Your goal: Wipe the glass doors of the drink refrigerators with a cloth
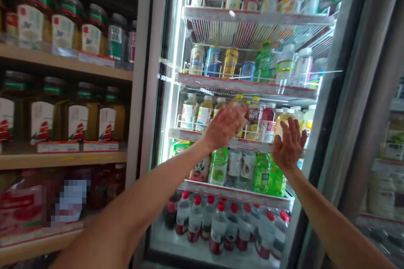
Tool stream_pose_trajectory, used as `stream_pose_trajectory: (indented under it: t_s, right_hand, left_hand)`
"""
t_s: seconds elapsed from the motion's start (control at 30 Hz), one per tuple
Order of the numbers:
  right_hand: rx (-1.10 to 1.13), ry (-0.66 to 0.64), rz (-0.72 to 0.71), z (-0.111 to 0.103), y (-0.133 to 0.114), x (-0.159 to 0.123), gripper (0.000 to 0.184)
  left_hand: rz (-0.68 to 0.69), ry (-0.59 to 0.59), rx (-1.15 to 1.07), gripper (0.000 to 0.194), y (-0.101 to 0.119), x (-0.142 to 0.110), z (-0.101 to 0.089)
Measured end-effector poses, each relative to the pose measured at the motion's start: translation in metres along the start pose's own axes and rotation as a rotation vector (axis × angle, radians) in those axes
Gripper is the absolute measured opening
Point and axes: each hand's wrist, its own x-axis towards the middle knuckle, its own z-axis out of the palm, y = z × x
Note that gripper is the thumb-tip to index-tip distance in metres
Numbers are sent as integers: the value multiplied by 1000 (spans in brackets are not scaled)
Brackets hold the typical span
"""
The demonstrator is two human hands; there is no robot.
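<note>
Both my arms reach up toward a lit drinks fridge [232, 80]. My left hand [225, 124] is slightly blurred, with its fingers stretched out to the right and nothing seen in it. It overlaps the third shelf, in front of yellow-capped bottles [253, 113]. On the right, my right hand [289, 143] is raised with fingers spread and holds nothing. It covers part of the pale yellow bottles [281, 119] and the shelf edge. A red drink bottle [268, 119] shows between my hands. Light streaks suggest glass in front; I cannot tell whether either hand touches it.
Left of the fridge, wooden shelves [67, 157] carry several large jars [77, 111]. Red-capped bottles [218, 227] stand on the fridge floor, below green cartons [219, 166]. Cans [231, 62] line a higher shelf. A dark metal door frame [353, 92] rises at the right.
</note>
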Motion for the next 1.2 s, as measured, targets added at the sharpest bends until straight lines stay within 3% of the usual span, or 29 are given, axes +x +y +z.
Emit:
stream_pose_trajectory:
  t_s: [0.07, 0.1, 0.17, 0.27, 0.33, 0.4, 0.5, 0.57, 0.63, 0.73, 0.8, 0.83, 0.9, 1.0, 1.07, 1.13, 1.2]
  right_hand:
    - [2, 5, 5, -1, -3, 0, 47]
    - [5, 4, 5, -1, -4, 1, 47]
    - [6, -2, 12, -1, -4, 0, 47]
    - [-4, -13, 26, 1, -3, 0, 47]
    - [-6, -9, 24, 2, -2, 0, 47]
    - [-2, -6, 15, 2, -2, 0, 46]
    - [-7, -14, 9, 1, -3, 0, 44]
    - [-7, -16, 5, 0, -3, 0, 44]
    - [-7, -12, -3, 1, -3, 0, 45]
    - [-21, -1, -2, 2, -4, 0, 46]
    - [-25, 9, -3, 3, -4, 0, 46]
    - [-25, 14, -6, 3, -4, 0, 46]
    - [-26, 21, -11, 3, -4, 0, 46]
    - [-25, 17, -20, 2, -3, 0, 46]
    - [-22, 12, -21, 1, -1, 0, 45]
    - [-20, 5, -19, 1, -1, 0, 46]
    - [-21, -1, -8, 0, -1, 0, 45]
  left_hand:
    - [264, -181, -76, 37, 21, -3, 6]
    - [277, -208, -78, 37, 19, -4, 5]
    - [51, -99, -18, 37, -6, -3, -6]
    - [-425, 210, 97, 43, -59, 3, -24]
    - [-552, 302, 130, 44, -67, 5, -25]
    - [-428, 255, 108, 42, -46, 2, -15]
    - [59, 51, 20, 41, 2, -10, 5]
    - [229, -46, -3, 41, 9, -17, 6]
    - [89, -39, 51, 39, -15, -21, -7]
    - [-411, 132, 209, 42, -71, -19, -34]
    - [-594, 229, 265, 44, -87, -14, -41]
    - [-586, 239, 270, 45, -83, -12, -39]
    - [-402, 187, 246, 44, -54, -11, -23]
    - [94, 21, 177, 44, 2, -14, 6]
    - [352, -83, 132, 44, 15, -17, 12]
    - [384, -122, 116, 43, -2, -17, 4]
    - [119, -30, 145, 41, -35, -11, -12]
